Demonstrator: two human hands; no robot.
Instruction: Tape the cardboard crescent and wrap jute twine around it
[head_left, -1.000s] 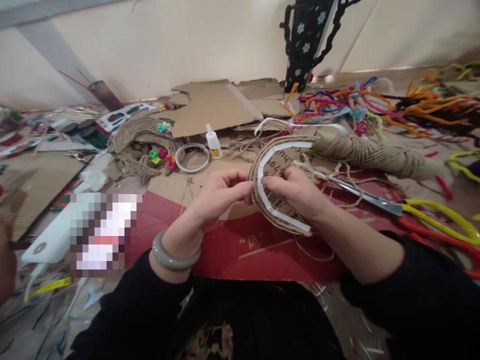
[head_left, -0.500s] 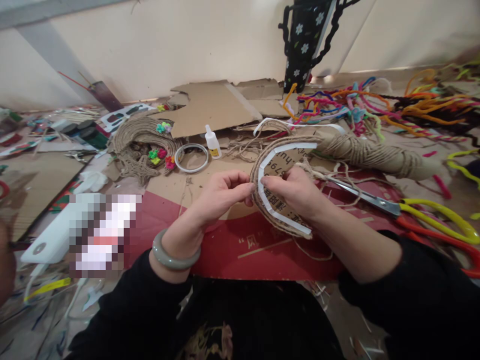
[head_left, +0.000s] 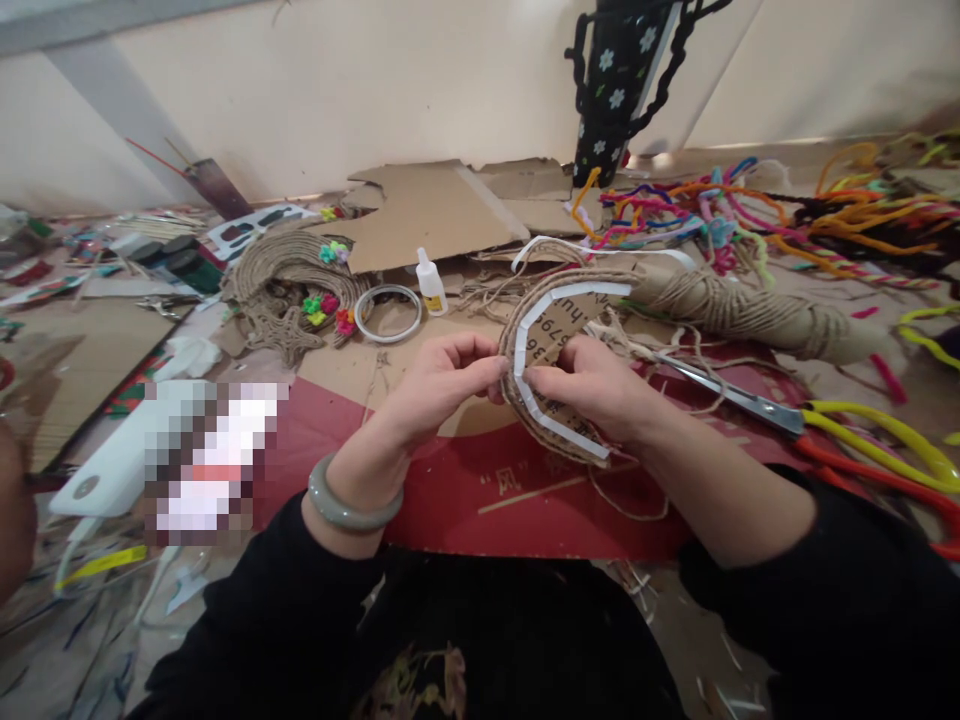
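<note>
A curved cardboard piece point(head_left: 564, 322) with printed characters is held up in front of me. White tape point(head_left: 523, 345) follows its inner curve, and jute rope point(head_left: 512, 318) runs in rows around its outer edge. My right hand point(head_left: 589, 385) grips the piece from the inner side, thumb on the tape. On the outer side, my left hand point(head_left: 454, 385) pinches the rope at the edge between thumb and fingers; the other fingertips are partly hidden. Loose twine point(head_left: 637, 510) hangs below the piece. Twine wound on a tube point(head_left: 750, 310) lies behind my right hand.
Large scissors point(head_left: 765, 408) lie at the right. A glue bottle point(head_left: 430, 285), a tape ring point(head_left: 388, 314) and a rope-covered piece with flowers point(head_left: 289, 270) stand beyond my left hand. Colourful pipe cleaners point(head_left: 720, 215) pile up behind. A person's arm point(head_left: 13, 510) shows at the left edge.
The cardboard piece has turned a little, its lower end shifting left and up. Both hands keep hold at its curved edge. The whole view has shifted slightly.
</note>
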